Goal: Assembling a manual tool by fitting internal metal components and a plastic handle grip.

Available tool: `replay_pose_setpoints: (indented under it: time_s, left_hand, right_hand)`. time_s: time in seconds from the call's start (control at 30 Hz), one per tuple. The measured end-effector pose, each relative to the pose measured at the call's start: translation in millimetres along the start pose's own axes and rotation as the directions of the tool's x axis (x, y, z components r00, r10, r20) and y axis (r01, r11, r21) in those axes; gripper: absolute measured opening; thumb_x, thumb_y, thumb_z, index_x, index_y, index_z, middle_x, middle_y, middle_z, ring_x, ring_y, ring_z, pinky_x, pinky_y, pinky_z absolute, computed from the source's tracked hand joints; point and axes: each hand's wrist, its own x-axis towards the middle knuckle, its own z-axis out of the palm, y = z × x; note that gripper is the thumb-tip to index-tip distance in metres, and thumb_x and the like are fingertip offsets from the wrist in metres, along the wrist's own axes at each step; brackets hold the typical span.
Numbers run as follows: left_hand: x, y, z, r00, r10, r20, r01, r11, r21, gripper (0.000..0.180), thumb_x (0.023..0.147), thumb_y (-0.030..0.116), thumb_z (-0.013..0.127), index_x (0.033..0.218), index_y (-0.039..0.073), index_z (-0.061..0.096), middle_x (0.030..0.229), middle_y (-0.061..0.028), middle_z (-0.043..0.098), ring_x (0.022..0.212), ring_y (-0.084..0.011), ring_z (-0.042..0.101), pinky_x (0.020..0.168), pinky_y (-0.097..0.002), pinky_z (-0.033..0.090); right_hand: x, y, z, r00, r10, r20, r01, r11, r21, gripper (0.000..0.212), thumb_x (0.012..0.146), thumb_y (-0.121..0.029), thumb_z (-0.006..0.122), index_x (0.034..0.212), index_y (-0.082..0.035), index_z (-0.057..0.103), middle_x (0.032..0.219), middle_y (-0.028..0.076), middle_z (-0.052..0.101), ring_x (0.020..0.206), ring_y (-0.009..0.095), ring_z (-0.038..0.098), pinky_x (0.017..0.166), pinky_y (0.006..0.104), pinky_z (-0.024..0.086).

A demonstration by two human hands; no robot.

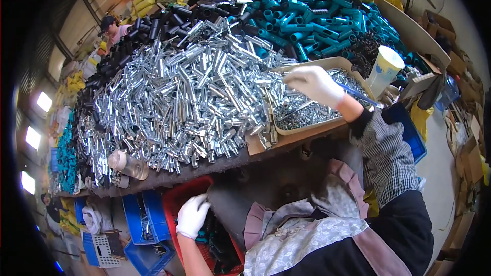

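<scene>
In a white glove, my right hand point(315, 85) hangs over a shallow cardboard tray point(283, 132) of small metal screws and parts. Its fingers are bent and drawn together toward the left; whatever they hold, if anything, is hidden. A broad heap of shiny metal tubes and fittings point(189, 89) lies on the table left of that tray. Lower down, my gloved left hand point(193, 216) is at a red plastic basket point(170, 205) beside my leg. Its fingers point forward with a gap at the thumb, and nothing shows between them. Dark and teal parts lie inside the basket.
Teal tubular parts point(317, 15) are piled at the far right, black ones point(153, 28) at the far left. A white plastic cup point(384, 70) stands right of the tray. A clear bottle point(128, 164) lies at the table's front edge. Blue crates point(146, 217) sit below. Two people are beyond.
</scene>
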Motion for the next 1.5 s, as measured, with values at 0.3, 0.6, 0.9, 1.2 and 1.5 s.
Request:
replay_pose_setpoints:
  time_s: [0.3, 0.6, 0.9, 1.2, 1.5]
  left_hand:
    - [91, 171, 19, 0.756, 0.625, -0.193, -0.647, 0.758, -0.079, 0.032, 0.085, 0.016, 0.072, 0.115, 0.005, 0.068, 0.105, -0.0145, 0.070, 0.095, -0.0319, 0.068, 0.085, -0.0374, 0.054]
    - [104, 174, 45, 0.966, 0.239, 0.093, 0.076, 0.082, -0.994, 0.052, 0.100, 0.034, 0.060, 0.136, -0.003, 0.053, 0.111, -0.0149, 0.068, 0.085, -0.0177, 0.067, 0.070, -0.0282, 0.055]
    - [106, 179, 57, 0.974, -0.088, -0.207, -0.225, -0.363, -0.904, 0.024, 0.100, 0.020, 0.061, 0.112, -0.001, 0.059, 0.113, -0.0170, 0.067, 0.086, -0.0217, 0.068, 0.073, -0.0350, 0.060]
    - [77, 165, 68, 0.990, -0.111, -0.092, -0.120, -0.281, -0.952, 0.030, 0.099, 0.021, 0.062, 0.116, -0.004, 0.056, 0.114, -0.0190, 0.066, 0.086, -0.0217, 0.068, 0.074, -0.0356, 0.060]
    - [62, 157, 59, 0.956, -0.149, -0.252, -0.284, -0.261, -0.922, 0.028, 0.099, 0.022, 0.064, 0.115, 0.000, 0.058, 0.117, -0.0181, 0.065, 0.088, -0.0212, 0.068, 0.075, -0.0355, 0.060]
  right_hand:
    - [90, 94, 24, 0.863, 0.493, 0.113, -0.290, 0.665, -0.688, 0.027, 0.079, -0.029, 0.069, 0.096, -0.009, 0.077, 0.096, 0.016, 0.074, 0.093, 0.035, 0.071, 0.082, 0.0428, 0.057]
    - [57, -17, -22, 0.974, -0.113, -0.196, 0.059, 0.964, -0.260, 0.015, 0.084, -0.013, 0.070, 0.097, -0.007, 0.071, 0.090, 0.013, 0.070, 0.080, 0.030, 0.069, 0.071, 0.0376, 0.055]
    - [85, 58, 3, 0.951, -0.296, 0.092, 0.304, 0.949, -0.085, 0.027, 0.095, -0.028, 0.058, 0.089, -0.007, 0.073, 0.078, 0.011, 0.072, 0.073, 0.031, 0.070, 0.071, 0.0407, 0.055]
    - [129, 181, 49, 0.726, 0.685, -0.065, -0.604, 0.589, -0.538, 0.027, 0.084, -0.021, 0.063, 0.101, -0.005, 0.076, 0.110, 0.022, 0.071, 0.104, 0.037, 0.069, 0.086, 0.0429, 0.056]
    - [38, 15, -34, 0.892, 0.449, -0.054, -0.372, 0.797, 0.476, 0.021, 0.089, -0.019, 0.068, 0.096, 0.001, 0.071, 0.081, 0.004, 0.068, 0.067, 0.012, 0.065, 0.064, 0.0254, 0.052]
